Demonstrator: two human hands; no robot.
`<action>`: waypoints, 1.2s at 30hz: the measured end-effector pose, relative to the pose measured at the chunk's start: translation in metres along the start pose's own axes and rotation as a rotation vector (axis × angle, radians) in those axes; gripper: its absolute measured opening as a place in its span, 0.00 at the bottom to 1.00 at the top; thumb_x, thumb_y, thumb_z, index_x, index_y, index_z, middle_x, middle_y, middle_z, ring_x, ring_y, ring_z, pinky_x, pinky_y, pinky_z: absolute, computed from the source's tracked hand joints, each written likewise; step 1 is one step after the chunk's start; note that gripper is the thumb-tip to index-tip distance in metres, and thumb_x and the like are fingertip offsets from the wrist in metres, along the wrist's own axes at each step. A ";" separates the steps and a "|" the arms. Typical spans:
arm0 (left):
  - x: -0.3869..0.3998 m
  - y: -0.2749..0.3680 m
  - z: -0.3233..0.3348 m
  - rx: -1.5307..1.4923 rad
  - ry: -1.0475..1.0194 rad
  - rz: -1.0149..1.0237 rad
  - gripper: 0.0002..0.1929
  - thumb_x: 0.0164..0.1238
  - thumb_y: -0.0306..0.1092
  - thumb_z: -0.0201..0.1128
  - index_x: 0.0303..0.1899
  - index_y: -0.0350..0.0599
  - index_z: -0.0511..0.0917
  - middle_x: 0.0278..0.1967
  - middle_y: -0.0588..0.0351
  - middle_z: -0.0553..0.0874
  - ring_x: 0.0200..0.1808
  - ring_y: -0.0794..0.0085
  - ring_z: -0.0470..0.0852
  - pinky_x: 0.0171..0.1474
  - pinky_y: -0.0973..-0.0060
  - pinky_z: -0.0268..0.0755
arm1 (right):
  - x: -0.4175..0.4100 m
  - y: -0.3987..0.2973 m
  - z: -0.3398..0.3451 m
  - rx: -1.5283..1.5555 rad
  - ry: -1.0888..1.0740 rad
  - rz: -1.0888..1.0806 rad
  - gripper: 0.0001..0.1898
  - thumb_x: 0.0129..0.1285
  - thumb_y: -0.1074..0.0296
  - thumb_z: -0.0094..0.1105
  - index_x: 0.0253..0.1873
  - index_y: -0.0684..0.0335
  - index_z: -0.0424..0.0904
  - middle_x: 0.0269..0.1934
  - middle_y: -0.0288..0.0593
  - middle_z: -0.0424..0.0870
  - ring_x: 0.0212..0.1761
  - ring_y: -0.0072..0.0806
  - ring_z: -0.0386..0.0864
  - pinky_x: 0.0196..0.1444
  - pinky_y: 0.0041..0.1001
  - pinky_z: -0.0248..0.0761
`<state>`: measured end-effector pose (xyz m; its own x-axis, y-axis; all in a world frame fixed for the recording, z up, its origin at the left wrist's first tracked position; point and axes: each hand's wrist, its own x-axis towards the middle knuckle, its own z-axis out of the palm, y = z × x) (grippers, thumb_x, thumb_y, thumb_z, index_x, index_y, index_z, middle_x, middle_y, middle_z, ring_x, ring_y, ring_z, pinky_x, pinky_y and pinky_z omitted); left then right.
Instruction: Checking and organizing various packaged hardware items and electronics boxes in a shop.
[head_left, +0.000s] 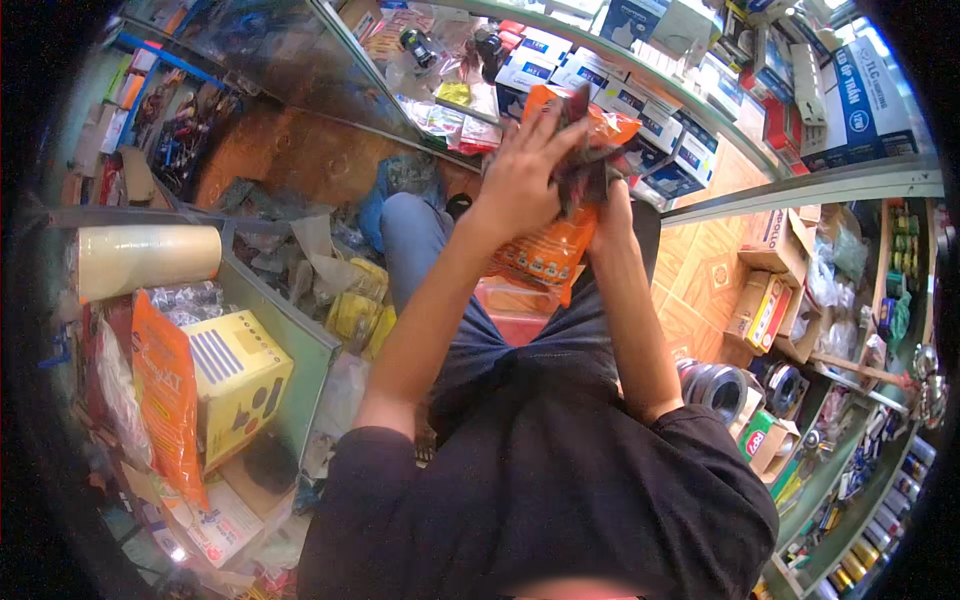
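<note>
Above my lap, an orange plastic packet with printing on it is held up between my hands. A crumpled dark cloth lies against its face. My left hand presses on the cloth and the packet's upper part, fingers spread. My right hand grips the packet's right edge; its fingers are partly hidden behind the packet and cloth. Part of a red plastic stool shows between my thighs, below the packet.
A glass showcase holding white and blue bulb boxes stands ahead. At left, a compartment's green edge borders a yellow carton, another orange packet and a roll of film. Cardboard boxes, cable coils and shelves line the right.
</note>
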<state>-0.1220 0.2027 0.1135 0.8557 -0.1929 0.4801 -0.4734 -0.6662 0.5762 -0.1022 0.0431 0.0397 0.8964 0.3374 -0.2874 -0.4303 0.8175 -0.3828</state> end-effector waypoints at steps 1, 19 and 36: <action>-0.016 0.006 0.005 -0.044 -0.057 0.000 0.29 0.65 0.34 0.68 0.70 0.51 0.77 0.77 0.43 0.70 0.80 0.41 0.63 0.81 0.48 0.52 | 0.003 -0.006 -0.003 -0.034 -0.009 -0.007 0.23 0.83 0.46 0.43 0.68 0.56 0.76 0.59 0.46 0.85 0.60 0.37 0.84 0.65 0.45 0.78; 0.010 -0.058 0.054 -0.385 -0.076 -0.448 0.20 0.75 0.38 0.60 0.65 0.49 0.81 0.73 0.41 0.75 0.76 0.40 0.68 0.78 0.48 0.58 | -0.026 0.042 0.003 -0.281 0.165 0.025 0.26 0.83 0.46 0.47 0.74 0.56 0.68 0.65 0.43 0.79 0.68 0.37 0.78 0.69 0.41 0.75; -0.145 -0.043 -0.005 -0.586 0.308 -0.724 0.20 0.81 0.38 0.60 0.67 0.41 0.77 0.66 0.42 0.82 0.70 0.54 0.78 0.72 0.63 0.68 | -0.030 0.038 0.000 -0.268 0.031 0.163 0.29 0.82 0.44 0.47 0.71 0.63 0.70 0.61 0.51 0.84 0.59 0.44 0.85 0.62 0.50 0.81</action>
<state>-0.2273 0.2625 0.0222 0.9276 0.3732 -0.0150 0.0444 -0.0702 0.9965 -0.1454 0.0639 0.0337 0.8117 0.4361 -0.3886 -0.5841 0.6007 -0.5459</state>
